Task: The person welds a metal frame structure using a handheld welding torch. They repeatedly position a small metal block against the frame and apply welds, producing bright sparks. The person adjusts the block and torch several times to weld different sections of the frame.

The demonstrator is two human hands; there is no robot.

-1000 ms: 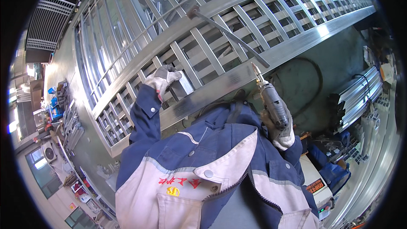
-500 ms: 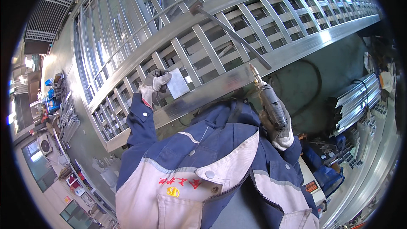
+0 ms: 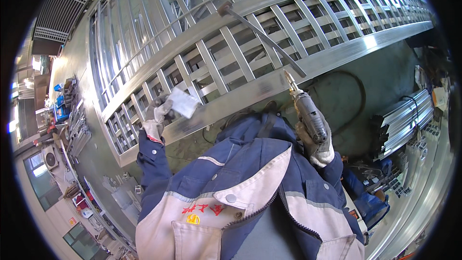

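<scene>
My left hand (image 3: 156, 113), in a grey-white work glove, grips a pale, flat, square piece (image 3: 183, 102) by one edge. The piece is tilted over the near rail of a shiny metal frame (image 3: 231, 97); whether it is a cloth, a pad or a plate I cannot tell. Fingers of my gloved right hand (image 3: 317, 148) wrap around the body of a dark handheld power tool (image 3: 309, 115). Its slim, brass-coloured tip points away from me, close to the rail's near edge. A hammer (image 3: 262, 36) lies slantwise across the bars, handle end on the near rail.
Metal bars (image 3: 404, 115) are stacked at the right, with a blue bag (image 3: 368, 197) nearer me. A dark hose (image 3: 361, 86) curves over the floor. Blue items (image 3: 62, 108) and metal pieces (image 3: 79, 132) lie at the left. Another grille (image 3: 62, 9) stands far left.
My left hand has moved left along the frame with the pale piece, which has turned. My right hand keeps the power tool in nearly the same place. The hammer still lies on the frame.
</scene>
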